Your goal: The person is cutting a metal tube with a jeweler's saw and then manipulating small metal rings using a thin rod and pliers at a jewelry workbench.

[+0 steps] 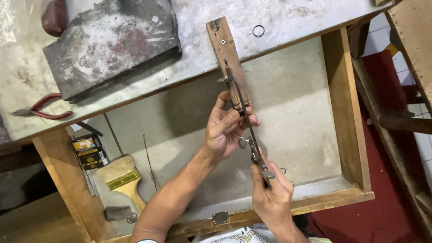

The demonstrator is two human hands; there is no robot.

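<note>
Over open drawer [346, 135]: R hand [272, 195] gripping saw frame [245, 121], L hand [225, 128] pinched at bench pin [227, 58].

Bench top [288, 18]: pale grey, mottled with white. Slab [112, 45]: dark grey, with whitish scuffs and a reddish-brown stain. Bench peg [227, 58]: brown wood, darkened at its upper end. Saw frame [249, 135]: dull grey metal. Ring [258, 30]: dark grey. Pliers [42, 110]: red handles, grey jaws. Brush [123, 180]: tan bristles, brass-yellow ferrule, light wooden handle. Drawer [344, 112]: brown wooden walls, grey lining. Floor [387, 198]: dark red.
</note>
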